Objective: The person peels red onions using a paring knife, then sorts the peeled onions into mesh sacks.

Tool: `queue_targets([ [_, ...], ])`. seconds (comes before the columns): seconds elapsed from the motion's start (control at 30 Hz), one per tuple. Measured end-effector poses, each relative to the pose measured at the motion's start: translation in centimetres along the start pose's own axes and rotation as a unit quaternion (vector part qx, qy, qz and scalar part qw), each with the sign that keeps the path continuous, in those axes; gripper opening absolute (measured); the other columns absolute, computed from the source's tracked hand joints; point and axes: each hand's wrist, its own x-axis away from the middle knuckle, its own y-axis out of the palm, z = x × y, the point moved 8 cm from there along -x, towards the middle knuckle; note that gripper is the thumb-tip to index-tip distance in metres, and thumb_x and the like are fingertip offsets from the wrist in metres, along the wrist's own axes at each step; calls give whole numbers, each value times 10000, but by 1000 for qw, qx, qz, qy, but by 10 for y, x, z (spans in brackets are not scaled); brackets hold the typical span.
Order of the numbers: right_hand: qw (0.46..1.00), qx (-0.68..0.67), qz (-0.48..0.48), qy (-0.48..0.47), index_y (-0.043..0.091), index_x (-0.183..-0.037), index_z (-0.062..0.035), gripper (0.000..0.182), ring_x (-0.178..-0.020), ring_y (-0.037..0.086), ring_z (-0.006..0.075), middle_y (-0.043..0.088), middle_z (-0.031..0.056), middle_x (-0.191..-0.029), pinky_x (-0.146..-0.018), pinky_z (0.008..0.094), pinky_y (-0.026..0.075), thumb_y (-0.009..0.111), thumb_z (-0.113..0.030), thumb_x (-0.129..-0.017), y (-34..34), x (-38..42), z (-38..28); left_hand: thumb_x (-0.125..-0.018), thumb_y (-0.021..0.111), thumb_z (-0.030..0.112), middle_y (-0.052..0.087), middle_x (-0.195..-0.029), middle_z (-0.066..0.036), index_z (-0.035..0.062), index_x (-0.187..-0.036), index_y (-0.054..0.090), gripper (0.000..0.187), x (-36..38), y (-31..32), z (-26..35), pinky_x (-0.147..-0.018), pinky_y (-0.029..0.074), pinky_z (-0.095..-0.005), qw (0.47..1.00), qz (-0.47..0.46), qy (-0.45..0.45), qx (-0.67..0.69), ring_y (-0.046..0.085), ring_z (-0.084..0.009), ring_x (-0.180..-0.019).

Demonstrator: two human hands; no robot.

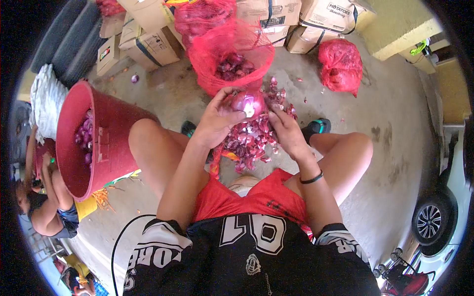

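Bare concrete floor (395, 128) in daylight, cardboard boxes (148, 42) stacked along the far side.
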Motion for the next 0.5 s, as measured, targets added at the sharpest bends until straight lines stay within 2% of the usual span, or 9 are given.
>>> queue_targets([
  [0.03,997,57,-19,50,527,-1303,13,439,-996,650,276,630,252,-1129,-867,342,491,548,-276,-973,-1,5,-12,-782,693,-88,566,-1220,-105,52,-1296,447,586,-1,-2,-1,-959,506,-380,1000,14,1,-1,598,-227,-1097],
  [0.1,999,20,10,33,508,-1326,11,447,-981,651,322,622,265,-1139,-866,355,494,554,-251,-967,-1,10,-32,-791,693,-80,574,-1201,-106,52,-1283,439,570,-2,-6,-6,-952,510,-378,999,45,1,-2,602,-224,-1084],
  [0.17,998,18,41,-34,487,-1350,7,458,-975,651,352,613,275,-1152,-864,367,497,561,-223,-960,1,12,-51,-798,696,-71,579,-1182,-107,50,-1268,438,549,-3,-4,-5,-949,511,-378,998,55,16,1,603,-219,-1077],
  [0.23,984,52,73,-153,464,-1375,2,474,-980,651,365,603,283,-1169,-861,378,501,566,-190,-954,2,16,-75,-802,698,-66,584,-1166,-107,48,-1249,439,529,-5,-1,-6,-947,511,-377,998,62,26,-3,604,-213,-1068],
  [0.33,983,59,55,-168,437,-1402,-12,511,-1028,639,377,593,285,-1189,-877,388,497,589,-129,-929,8,15,-86,-804,699,-64,587,-1152,-107,45,-1221,443,502,-4,0,-8,-942,512,-374,997,75,32,-15,606,-207,-1057],
  [0.43,971,82,64,-215,450,-1397,-15,510,-921,653,358,629,251,-1096,-825,387,509,597,-91,-915,8,16,-95,-805,698,-63,585,-1156,-110,49,-1205,441,489,-4,-1,-9,-932,518,-374,996,77,39,-28,607,-206,-1053],
  [0.5,970,132,60,-197,456,-1396,-17,515,-805,628,333,627,213,-980,-753,379,509,601,-69,-904,8,16,-96,-805,695,-65,581,-1163,-113,53,-1202,439,486,-4,-1,-7,-925,523,-382,995,69,52,-42,607,-208,-1051],
])
